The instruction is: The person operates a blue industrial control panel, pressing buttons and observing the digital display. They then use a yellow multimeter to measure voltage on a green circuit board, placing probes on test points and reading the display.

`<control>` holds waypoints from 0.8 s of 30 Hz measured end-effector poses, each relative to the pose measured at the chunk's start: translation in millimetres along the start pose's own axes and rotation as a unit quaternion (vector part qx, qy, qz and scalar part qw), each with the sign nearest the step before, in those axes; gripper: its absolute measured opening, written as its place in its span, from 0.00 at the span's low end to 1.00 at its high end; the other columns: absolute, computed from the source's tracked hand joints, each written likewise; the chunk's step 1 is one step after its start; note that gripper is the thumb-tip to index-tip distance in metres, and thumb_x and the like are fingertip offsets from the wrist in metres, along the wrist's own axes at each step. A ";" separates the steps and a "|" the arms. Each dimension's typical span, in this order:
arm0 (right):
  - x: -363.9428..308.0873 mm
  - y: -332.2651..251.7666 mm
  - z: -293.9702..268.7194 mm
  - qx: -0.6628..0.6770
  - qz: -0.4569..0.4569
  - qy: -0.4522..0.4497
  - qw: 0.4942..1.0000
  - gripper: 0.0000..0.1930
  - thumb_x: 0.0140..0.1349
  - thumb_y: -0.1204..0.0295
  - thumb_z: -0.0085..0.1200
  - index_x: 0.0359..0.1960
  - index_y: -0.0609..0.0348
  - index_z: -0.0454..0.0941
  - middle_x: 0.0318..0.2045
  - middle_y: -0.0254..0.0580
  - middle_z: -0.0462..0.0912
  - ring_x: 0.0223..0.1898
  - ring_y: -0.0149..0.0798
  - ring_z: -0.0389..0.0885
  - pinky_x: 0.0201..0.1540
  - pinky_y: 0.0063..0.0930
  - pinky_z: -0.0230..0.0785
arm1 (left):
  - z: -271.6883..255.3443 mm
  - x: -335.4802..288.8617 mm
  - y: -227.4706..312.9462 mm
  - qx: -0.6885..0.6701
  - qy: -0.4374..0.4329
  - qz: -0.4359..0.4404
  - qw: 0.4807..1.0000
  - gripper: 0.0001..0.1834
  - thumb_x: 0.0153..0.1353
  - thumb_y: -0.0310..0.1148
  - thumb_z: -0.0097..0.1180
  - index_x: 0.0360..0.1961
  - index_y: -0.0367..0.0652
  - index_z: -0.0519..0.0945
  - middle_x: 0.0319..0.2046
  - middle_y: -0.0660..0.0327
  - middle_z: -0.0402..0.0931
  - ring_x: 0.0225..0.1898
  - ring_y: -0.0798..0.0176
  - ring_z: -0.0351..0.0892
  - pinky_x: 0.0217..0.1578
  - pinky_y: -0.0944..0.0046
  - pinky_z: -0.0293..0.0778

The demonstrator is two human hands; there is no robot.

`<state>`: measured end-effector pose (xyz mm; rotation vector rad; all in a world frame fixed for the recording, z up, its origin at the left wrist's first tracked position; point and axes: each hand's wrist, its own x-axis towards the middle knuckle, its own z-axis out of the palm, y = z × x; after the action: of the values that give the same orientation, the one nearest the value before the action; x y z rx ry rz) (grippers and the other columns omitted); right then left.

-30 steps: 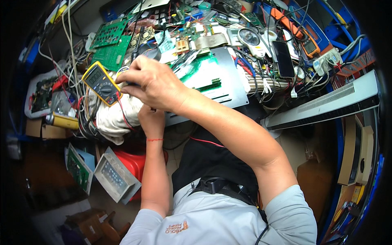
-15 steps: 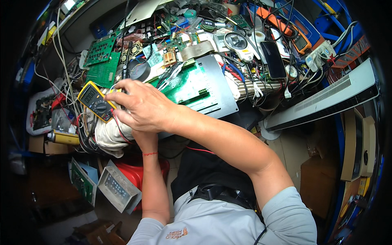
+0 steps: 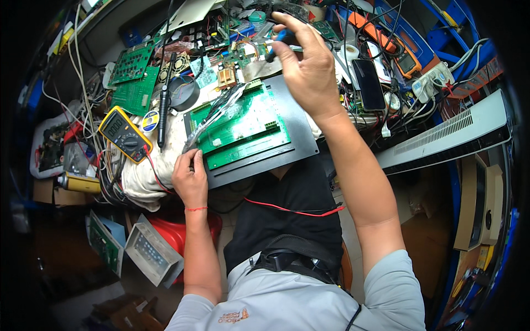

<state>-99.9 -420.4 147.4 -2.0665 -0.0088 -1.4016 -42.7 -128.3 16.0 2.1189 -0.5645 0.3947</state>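
Note:
My left hand (image 3: 189, 177) is at the near left corner of a black plate (image 3: 305, 132), its fingertips pinched on the end of a bundle of grey and white wires (image 3: 221, 110). The wires run across a green circuit board (image 3: 248, 140) mounted on the plate. My right hand (image 3: 312, 69) is raised above the far right part of the plate, its fingers curled round a small blue and black tool (image 3: 282, 37) whose kind is unclear. A yellow multimeter (image 3: 126, 135) with a lit display lies left of the plate. Beside it are a black pen-shaped tool (image 3: 163, 117) and a small round spool (image 3: 150, 121).
Loose green boards (image 3: 132, 83), a grey ring (image 3: 185, 92) and tangled cables crowd the bench. A phone (image 3: 368, 83), an orange clamp meter (image 3: 407, 62) and a power strip (image 3: 433, 77) lie at the right. Red and black leads (image 3: 298, 211) cross my lap.
My right hand has left the multimeter, moving right and away over the plate; a blue and black tool now shows in it. My left hand, formerly partly covered, is now visible at the wires.

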 end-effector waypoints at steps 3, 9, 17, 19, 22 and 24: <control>-7.3 21.2 -4.6 -0.006 0.025 -0.012 1.000 0.22 0.66 0.81 0.61 0.61 0.53 0.80 0.49 0.44 0.84 0.46 0.45 0.86 0.48 0.34 0.80 | -0.3 1.1 5.9 0.050 0.004 0.030 0.998 0.06 0.67 0.27 0.64 0.41 0.35 0.86 0.34 0.53 0.84 0.35 0.54 0.83 0.39 0.60 0.77; -21.9 35.6 2.7 0.019 0.044 -0.007 0.999 0.21 0.65 0.82 0.61 0.59 0.53 0.81 0.49 0.47 0.84 0.46 0.50 0.86 0.48 0.36 0.79 | -5.0 4.4 11.5 0.117 -0.009 0.057 0.991 0.05 0.66 0.27 0.64 0.40 0.37 0.86 0.35 0.52 0.85 0.36 0.50 0.85 0.38 0.57 0.78; -23.9 37.1 5.2 0.012 0.053 -0.013 0.998 0.21 0.64 0.82 0.62 0.59 0.53 0.80 0.49 0.47 0.84 0.46 0.49 0.86 0.48 0.36 0.79 | -8.3 7.4 15.8 0.173 -0.023 0.084 0.981 0.04 0.65 0.27 0.64 0.40 0.39 0.86 0.35 0.53 0.84 0.36 0.47 0.85 0.38 0.53 0.79; -21.6 36.4 5.2 0.008 0.034 -0.012 0.999 0.22 0.63 0.80 0.64 0.59 0.53 0.80 0.48 0.47 0.84 0.46 0.50 0.86 0.48 0.37 0.80 | -8.2 9.0 16.1 0.181 -0.024 0.094 0.979 0.04 0.66 0.28 0.63 0.39 0.39 0.85 0.35 0.53 0.84 0.36 0.46 0.84 0.38 0.53 0.78; -15.1 35.6 5.8 -0.034 -0.008 -0.027 0.999 0.22 0.63 0.76 0.66 0.59 0.50 0.81 0.46 0.45 0.85 0.44 0.51 0.86 0.46 0.39 0.81 | -8.8 12.4 16.1 0.194 -0.030 0.110 0.974 0.05 0.68 0.32 0.61 0.38 0.43 0.83 0.34 0.54 0.82 0.34 0.44 0.83 0.34 0.49 0.76; -9.1 35.2 7.9 -0.081 -0.022 -0.037 0.996 0.21 0.62 0.68 0.68 0.58 0.45 0.82 0.42 0.42 0.86 0.39 0.51 0.87 0.42 0.41 0.82 | -10.2 14.3 16.2 0.214 -0.052 0.082 0.972 0.06 0.69 0.33 0.61 0.37 0.42 0.83 0.34 0.53 0.82 0.34 0.43 0.83 0.34 0.48 0.76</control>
<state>-85.2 -441.5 120.6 -2.2641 0.0293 -1.3916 -39.8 -131.7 39.4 2.5251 -0.7750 0.5393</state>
